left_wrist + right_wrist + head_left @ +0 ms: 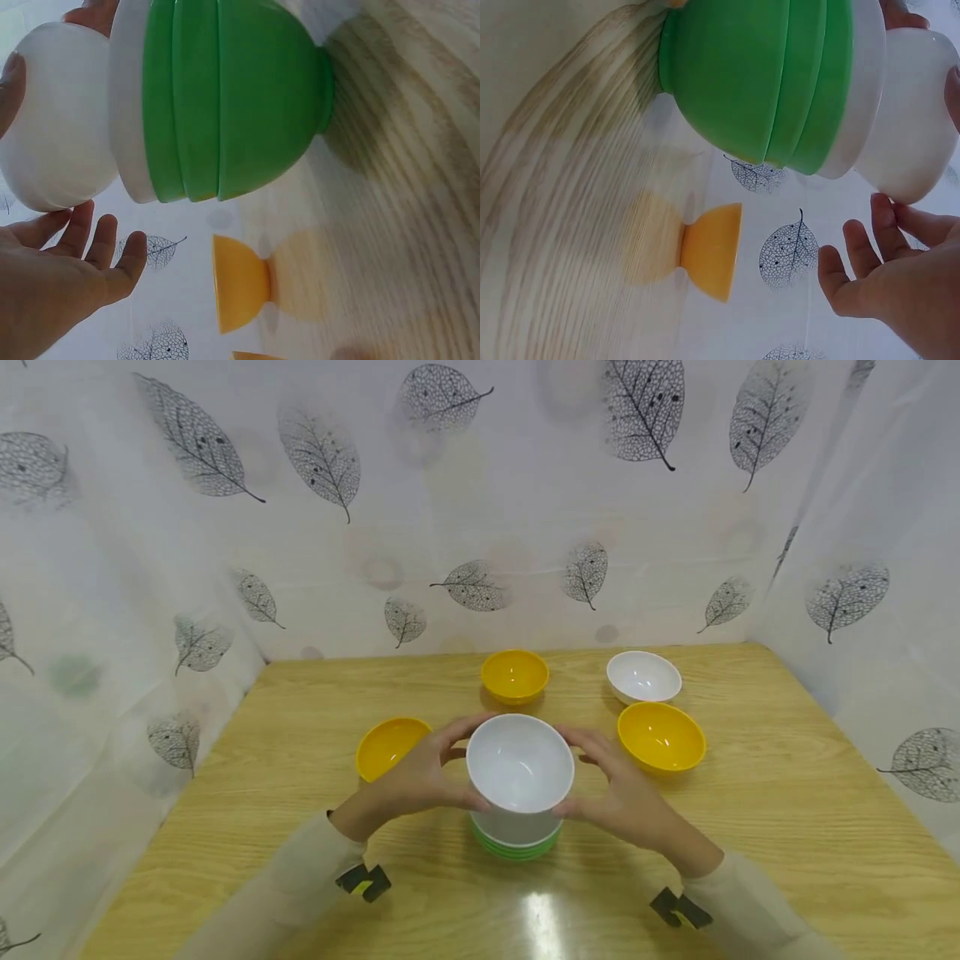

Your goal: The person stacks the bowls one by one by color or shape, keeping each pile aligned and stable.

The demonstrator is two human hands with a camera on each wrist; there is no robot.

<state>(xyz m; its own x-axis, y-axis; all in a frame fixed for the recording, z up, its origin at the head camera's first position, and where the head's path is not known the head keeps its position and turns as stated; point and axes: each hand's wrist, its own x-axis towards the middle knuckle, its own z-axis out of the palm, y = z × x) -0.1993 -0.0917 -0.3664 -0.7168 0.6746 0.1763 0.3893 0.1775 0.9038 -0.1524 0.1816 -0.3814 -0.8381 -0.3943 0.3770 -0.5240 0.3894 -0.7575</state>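
A white bowl (520, 762) is gripped from both sides, level above a stack in the middle of the table. My left hand (427, 770) pinches its left side, thumb near the front and fingers near the back. On the right side my right hand (619, 787) does the same. Below, the stack has a white bowl (129, 105) on top of several nested green bowls (731, 75). The held bowl's base is hidden by the upper white bowl's rim, so I cannot tell whether it touches inside.
A yellow bowl (392, 745) sits left, partly behind my left hand. Another yellow bowl (515, 677) stands behind the stack. At the right, a yellow bowl (662, 737) is in front of a white bowl (643, 676). Leaf-printed curtains (480, 527) border the wooden table (315, 718).
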